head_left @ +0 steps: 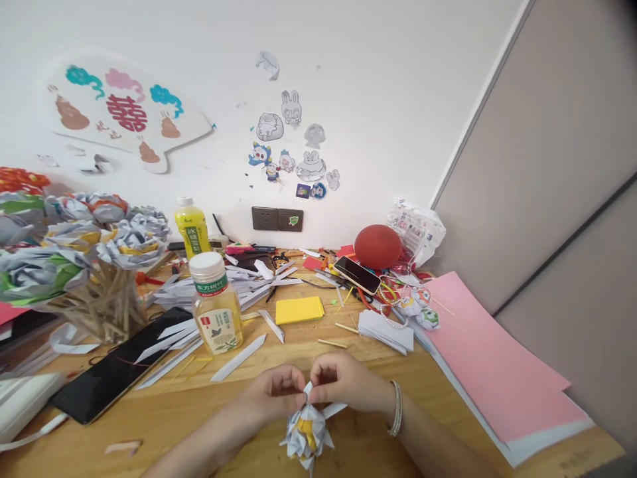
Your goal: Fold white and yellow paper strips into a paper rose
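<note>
A white paper flower with a yellow centre [304, 435] is at the near edge of the view, just below my two hands. My left hand [283, 392] pinches the flower's upper edge with thumb and curled fingers. Close beside it, my right hand [334, 380] has thumb and fingers closed on the same folded white paper tip. A white paper strip [334, 410] sticks out to the right under my right hand. A light-coloured bracelet is round my right wrist.
Ahead lie a yellow paper stack [299, 310], white paper pieces [385, 331] and a phone [357, 275]. A tea bottle [217, 309] stands left of centre, near a black tablet [119, 368]. Paper flowers on sticks [44, 275] fill the left; pink sheets [488, 358] lie right.
</note>
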`<state>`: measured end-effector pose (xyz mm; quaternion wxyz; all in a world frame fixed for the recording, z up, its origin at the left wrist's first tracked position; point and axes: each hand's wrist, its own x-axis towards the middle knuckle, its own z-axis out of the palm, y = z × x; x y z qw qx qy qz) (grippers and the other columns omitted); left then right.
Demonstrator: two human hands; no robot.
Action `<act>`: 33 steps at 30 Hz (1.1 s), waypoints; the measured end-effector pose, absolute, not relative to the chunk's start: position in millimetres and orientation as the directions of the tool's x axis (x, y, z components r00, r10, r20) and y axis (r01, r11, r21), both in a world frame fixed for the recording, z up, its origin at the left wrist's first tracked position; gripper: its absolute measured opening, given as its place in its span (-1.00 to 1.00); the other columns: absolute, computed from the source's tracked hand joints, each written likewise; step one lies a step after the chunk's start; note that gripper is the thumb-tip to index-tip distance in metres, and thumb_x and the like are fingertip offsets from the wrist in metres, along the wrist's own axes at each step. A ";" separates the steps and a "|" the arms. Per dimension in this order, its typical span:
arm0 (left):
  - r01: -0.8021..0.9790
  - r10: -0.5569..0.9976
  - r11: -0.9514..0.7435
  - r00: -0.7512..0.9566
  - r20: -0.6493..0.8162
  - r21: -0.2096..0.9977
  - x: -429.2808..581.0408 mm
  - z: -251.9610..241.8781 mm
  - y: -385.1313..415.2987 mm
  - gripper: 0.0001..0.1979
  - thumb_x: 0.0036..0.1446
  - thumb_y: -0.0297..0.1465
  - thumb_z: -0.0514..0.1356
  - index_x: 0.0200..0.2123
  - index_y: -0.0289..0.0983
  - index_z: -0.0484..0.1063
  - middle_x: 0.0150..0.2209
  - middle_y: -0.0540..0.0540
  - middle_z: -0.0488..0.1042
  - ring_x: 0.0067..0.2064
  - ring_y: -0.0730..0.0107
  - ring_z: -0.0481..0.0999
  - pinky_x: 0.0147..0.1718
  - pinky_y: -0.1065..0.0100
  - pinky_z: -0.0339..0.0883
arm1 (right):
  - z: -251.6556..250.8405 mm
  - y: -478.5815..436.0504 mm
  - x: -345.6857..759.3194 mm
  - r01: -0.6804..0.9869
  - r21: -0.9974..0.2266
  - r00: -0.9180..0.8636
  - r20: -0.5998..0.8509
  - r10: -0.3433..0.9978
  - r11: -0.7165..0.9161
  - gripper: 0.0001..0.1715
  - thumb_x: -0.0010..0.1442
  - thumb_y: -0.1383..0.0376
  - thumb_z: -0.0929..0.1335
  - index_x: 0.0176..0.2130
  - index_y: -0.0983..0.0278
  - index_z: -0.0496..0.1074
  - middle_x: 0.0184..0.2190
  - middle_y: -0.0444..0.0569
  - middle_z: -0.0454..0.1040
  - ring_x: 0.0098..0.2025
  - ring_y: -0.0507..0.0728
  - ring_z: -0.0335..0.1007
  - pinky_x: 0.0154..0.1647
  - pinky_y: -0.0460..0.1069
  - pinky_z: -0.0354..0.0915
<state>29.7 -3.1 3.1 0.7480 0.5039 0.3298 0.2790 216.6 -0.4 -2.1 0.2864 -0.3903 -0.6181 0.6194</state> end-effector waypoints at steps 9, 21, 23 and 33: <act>0.024 0.724 0.407 0.601 -0.338 0.913 25.0 1.0 -0.4 -0.65 -0.16 -0.18 0.35 -0.39 -0.34 0.48 -0.51 0.01 0.47 -0.51 0.52 0.34 -0.51 0.49 0.13 | 1.3 -1.1 212.0 0.076 -0.991 -0.488 -0.133 0.862 -0.110 -0.51 -0.25 0.04 0.51 -0.52 0.36 0.34 -0.59 -0.20 0.36 -0.56 -0.06 0.25 -0.52 -0.15 0.16; 0.106 0.689 0.329 0.653 -0.315 0.939 26.2 1.3 -1.4 -0.56 -0.35 -0.12 0.40 -0.54 -0.34 0.38 -0.57 0.04 0.43 -0.53 0.52 0.32 -0.50 0.47 0.15 | -1.4 -1.8 211.4 0.048 -0.984 -0.626 -0.165 0.762 -0.174 -0.52 -0.28 0.10 0.53 -0.45 0.35 0.37 -0.49 -0.16 0.41 -0.45 -0.03 0.33 -0.36 -0.09 0.24; 0.102 0.718 0.277 0.639 -0.276 0.956 26.6 -2.7 0.4 -0.55 -0.37 -0.10 0.40 -0.56 -0.33 0.36 -0.57 0.05 0.42 -0.52 0.52 0.32 -0.49 0.46 0.17 | -0.6 -2.3 211.6 0.037 -0.982 -0.628 -0.167 0.760 -0.185 -0.52 -0.28 0.11 0.53 -0.45 0.34 0.36 -0.47 -0.15 0.42 -0.44 -0.02 0.34 -0.34 -0.08 0.25; 0.207 0.794 0.072 0.580 -0.181 0.976 17.3 1.5 1.4 -0.70 -0.23 -0.22 0.35 -0.59 -0.31 0.35 -0.60 0.05 0.37 -0.54 0.49 0.30 -0.55 0.47 0.16 | 3.4 -6.4 207.7 0.030 -0.987 -0.581 -0.144 0.801 -0.156 -0.57 -0.24 0.15 0.52 -0.45 0.35 0.36 -0.52 -0.16 0.39 -0.49 -0.03 0.31 -0.42 -0.11 0.23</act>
